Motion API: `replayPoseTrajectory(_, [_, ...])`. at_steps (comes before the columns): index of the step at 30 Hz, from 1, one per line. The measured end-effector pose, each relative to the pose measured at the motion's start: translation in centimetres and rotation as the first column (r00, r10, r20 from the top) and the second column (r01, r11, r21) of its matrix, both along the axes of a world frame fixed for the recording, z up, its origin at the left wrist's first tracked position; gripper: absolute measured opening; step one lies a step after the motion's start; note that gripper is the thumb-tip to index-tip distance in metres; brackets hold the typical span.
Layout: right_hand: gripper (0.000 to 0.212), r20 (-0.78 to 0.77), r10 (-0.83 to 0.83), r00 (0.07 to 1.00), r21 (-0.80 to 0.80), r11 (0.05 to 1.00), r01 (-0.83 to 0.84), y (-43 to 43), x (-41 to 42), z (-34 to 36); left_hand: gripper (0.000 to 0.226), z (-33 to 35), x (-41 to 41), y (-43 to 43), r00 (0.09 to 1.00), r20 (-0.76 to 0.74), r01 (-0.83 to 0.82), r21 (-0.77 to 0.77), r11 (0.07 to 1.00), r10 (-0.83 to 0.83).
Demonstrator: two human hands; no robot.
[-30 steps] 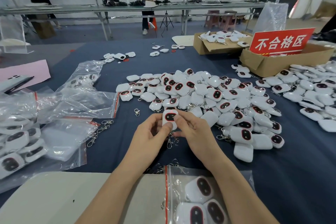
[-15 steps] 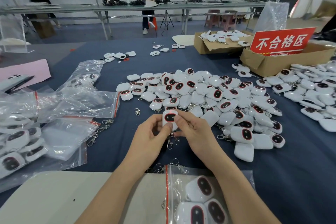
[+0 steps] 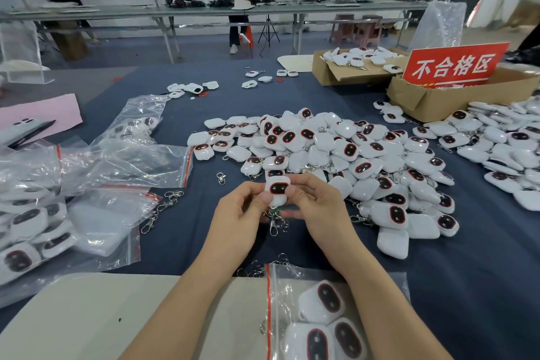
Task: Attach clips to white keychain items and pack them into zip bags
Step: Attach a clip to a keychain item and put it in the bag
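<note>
- My left hand (image 3: 242, 210) and right hand (image 3: 318, 207) meet in front of me, just above the worktop (image 3: 467, 286). Both forearms reach in from the bottom edge.
- Together they hold one white keychain (image 3: 277, 190) upright, with its dark, red-rimmed face turned toward me.
- The fingers (image 3: 264, 197) of my left hand pinch its left edge, thumb in front and the others curled behind.
- My right thumb presses on the right side of the face, and the rest of that hand wraps behind and below it.
- A metal clip (image 3: 273, 225) hangs under the keychain, between my two palms. I cannot tell whether it is fully hooked on.
- The heap of keychains (image 3: 336, 155) lies just beyond my hands and off to the right.
- A zip bag (image 3: 321, 310) with three keychains inside lies under my right forearm, close to me.
- The empty bags (image 3: 117, 164) lie to my left, and the loose clips (image 3: 163, 207) are beside them.
- Compared with half a second ago and a second ago, almost nothing has changed. Both hands keep the same pinch at the same spot, the keychain has stayed upright, and the clip still dangles below.
</note>
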State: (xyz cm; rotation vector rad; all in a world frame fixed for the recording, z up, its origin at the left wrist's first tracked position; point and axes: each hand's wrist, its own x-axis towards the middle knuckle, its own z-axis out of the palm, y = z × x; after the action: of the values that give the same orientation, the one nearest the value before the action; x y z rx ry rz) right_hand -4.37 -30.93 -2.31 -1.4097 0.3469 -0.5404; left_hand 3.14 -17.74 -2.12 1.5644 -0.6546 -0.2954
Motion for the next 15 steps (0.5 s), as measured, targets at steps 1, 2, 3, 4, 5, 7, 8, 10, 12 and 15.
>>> replayPoseTrajectory(1, [0.013,-0.002,-0.001,1.000,-0.002,1.000,0.001,0.0,0.0,0.0,0.022,-0.1,0.1,0.0,1.000,-0.004,-0.008,0.007,1.000,0.008])
replayPoseTrajectory(2, [0.013,-0.004,-0.002,1.000,-0.009,1.000,0.002,0.0,0.0,0.0,0.024,-0.2,0.2,-0.1,1.000,-0.007,-0.013,0.017,1.000,0.013])
replayPoseTrajectory(3, [0.013,-0.006,-0.002,1.000,-0.012,1.000,0.002,0.1,-0.1,0.0,0.028,-0.2,0.2,-0.1,1.000,-0.007,-0.017,0.025,1.000,0.017])
replayPoseTrajectory(4, [0.014,-0.005,-0.003,1.000,-0.013,1.000,0.003,0.1,-0.1,0.0,0.033,-0.3,0.3,-0.1,1.000,-0.009,-0.019,0.031,0.999,0.019])
replayPoseTrajectory(5, [0.015,-0.005,-0.004,1.000,-0.008,1.000,0.004,0.2,-0.1,0.1,0.038,-0.3,0.3,-0.1,1.000,-0.011,-0.019,0.035,0.999,0.020])
replayPoseTrajectory(7, [0.014,0.007,-0.016,1.000,0.016,1.000,0.016,0.3,-0.1,0.2,0.044,-0.1,0.1,-0.1,1.000,-0.005,-0.017,0.036,0.999,0.017])
replayPoseTrajectory(8, [0.014,0.018,-0.027,0.999,0.028,0.999,0.026,0.3,-0.1,0.2,0.042,0.0,-0.1,-0.2,1.000,0.012,-0.022,0.030,0.999,0.022])
replayPoseTrajectory(10, [0.015,0.033,-0.056,0.998,0.037,0.998,0.054,0.5,0.0,0.1,0.025,0.1,-0.5,-0.3,0.996,0.073,-0.046,0.029,0.999,0.043])
replayPoseTrajectory(12, [0.022,0.032,-0.036,0.999,0.026,0.999,0.035,0.5,0.0,0.2,0.011,0.1,-0.9,-0.3,0.990,0.130,-0.063,0.047,0.997,0.056])
replayPoseTrajectory(15, [0.027,0.015,0.108,0.994,0.050,0.993,-0.108,0.5,-0.3,0.1,0.019,0.1,-1.1,-0.2,0.986,0.144,-0.092,0.075,0.993,0.081])
